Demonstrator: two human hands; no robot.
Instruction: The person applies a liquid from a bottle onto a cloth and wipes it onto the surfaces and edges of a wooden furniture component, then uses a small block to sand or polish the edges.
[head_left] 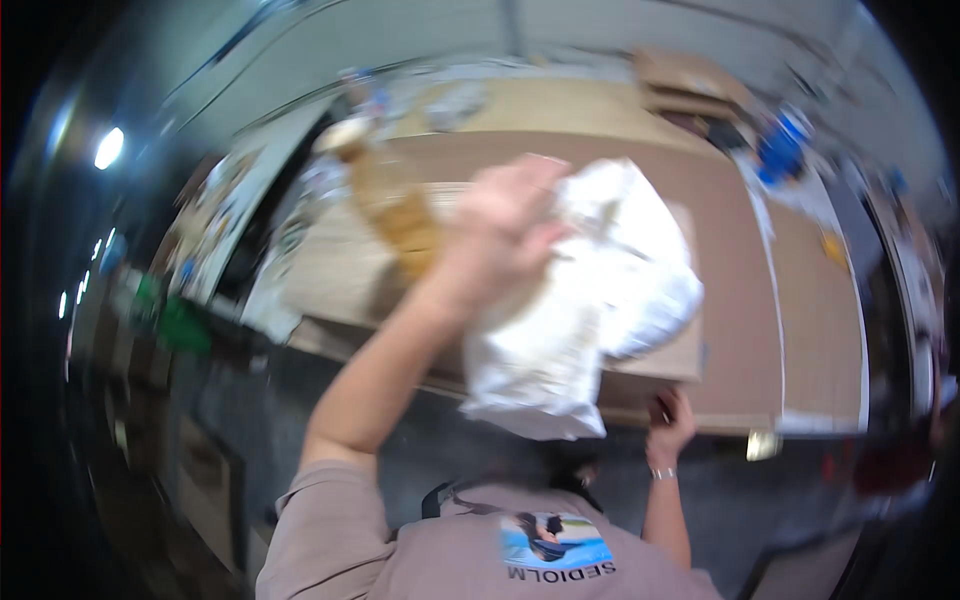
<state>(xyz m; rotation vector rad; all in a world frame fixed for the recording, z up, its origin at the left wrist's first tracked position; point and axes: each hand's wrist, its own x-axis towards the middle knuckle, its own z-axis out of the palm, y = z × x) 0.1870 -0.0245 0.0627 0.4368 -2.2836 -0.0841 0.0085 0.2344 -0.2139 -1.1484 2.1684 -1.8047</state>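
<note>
My left hand (pixel 508 215) reaches over the middle of the work surface, smeared by motion, at the left edge of a crumpled white sheet or bag (pixel 640 295). Its thumb lies close to the white material; whether the fingers grip it does not show. Under the white thing is a flat cardboard box (pixel 330 265). My right hand (pixel 672 422) is low at the table's front edge, near the box's right front corner. Its fingers are curled, and what they hold, if anything, is hidden. A clear bottle (pixel 395 215) with amber contents and a pale top stands left of my left hand, blurred.
Brown cardboard (pixel 735 300) covers the table. More cardboard boxes (pixel 690 80) are stacked at the back right, beside a blue container (pixel 783 148). A small yellow thing (pixel 833 247) lies at the right. Cluttered side tables and a green object (pixel 183 325) are at the left.
</note>
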